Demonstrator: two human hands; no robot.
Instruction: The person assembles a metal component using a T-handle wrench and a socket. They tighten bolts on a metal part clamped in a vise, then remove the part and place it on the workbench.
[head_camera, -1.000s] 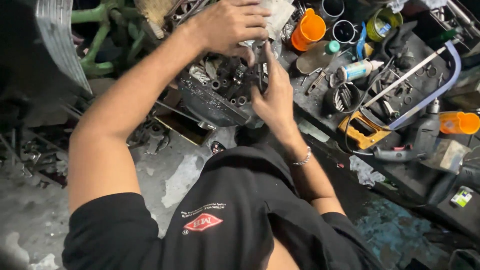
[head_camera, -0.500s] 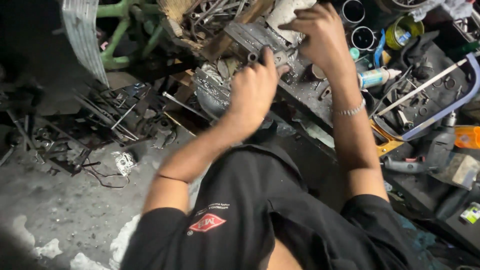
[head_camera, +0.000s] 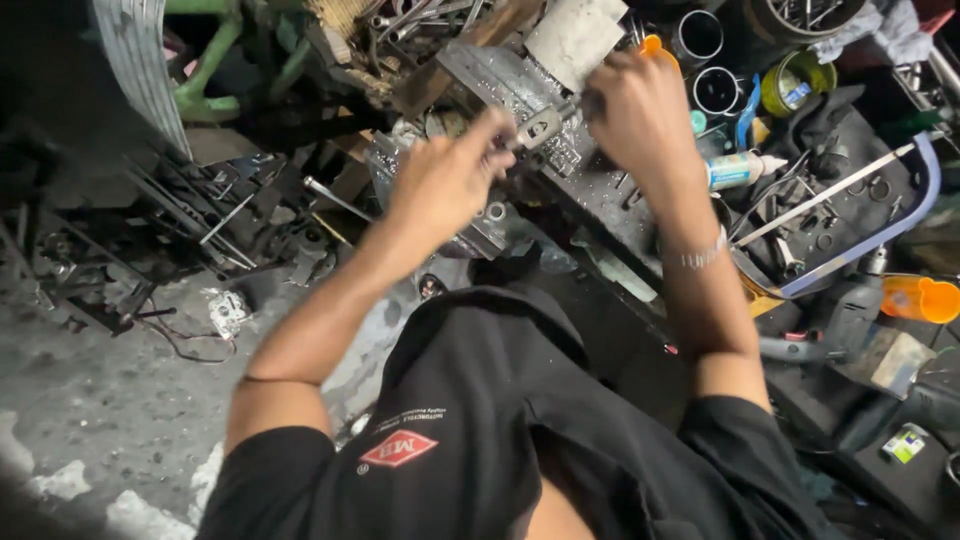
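The left hand (head_camera: 445, 180) is closed around a small metal part (head_camera: 535, 128) above the engine block (head_camera: 480, 215), wrist bent. The right hand (head_camera: 635, 105) is clamped on the part's other end. A white tube (head_camera: 735, 170) lies just right; a yellow tin (head_camera: 795, 85) beyond.

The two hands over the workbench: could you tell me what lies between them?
A small metal part spans the gap between left hand and right hand, seen in the head view.
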